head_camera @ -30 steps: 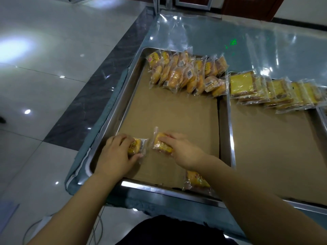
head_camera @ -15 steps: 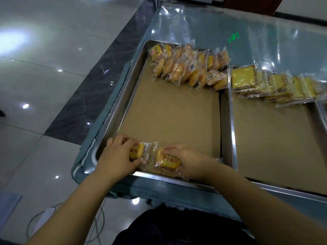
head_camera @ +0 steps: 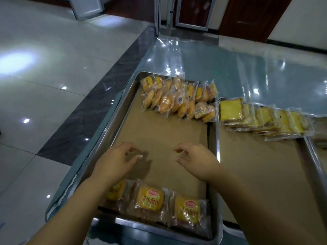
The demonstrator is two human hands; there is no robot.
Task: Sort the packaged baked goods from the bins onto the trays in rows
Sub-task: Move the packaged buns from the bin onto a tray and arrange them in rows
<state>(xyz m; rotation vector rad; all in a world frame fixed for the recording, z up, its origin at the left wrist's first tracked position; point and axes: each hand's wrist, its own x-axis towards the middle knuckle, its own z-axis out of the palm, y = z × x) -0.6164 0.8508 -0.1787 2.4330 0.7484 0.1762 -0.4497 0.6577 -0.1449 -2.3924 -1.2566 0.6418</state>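
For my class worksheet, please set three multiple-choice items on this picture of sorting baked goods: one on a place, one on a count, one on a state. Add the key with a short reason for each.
1. Where do the yellow cake slices lie?
A. At the far end of the right tray
B. On the floor
C. Stacked in a bin

2. How many bun packets form the near row in the left tray?
A. Two
B. Three
C. Five

3. What do the left hand and right hand hold?
A. A packet each
B. Nothing
C. A tray

Key:
1 A: they line its far end.
2 B: three lie side by side.
3 B: both hover empty over the tray.
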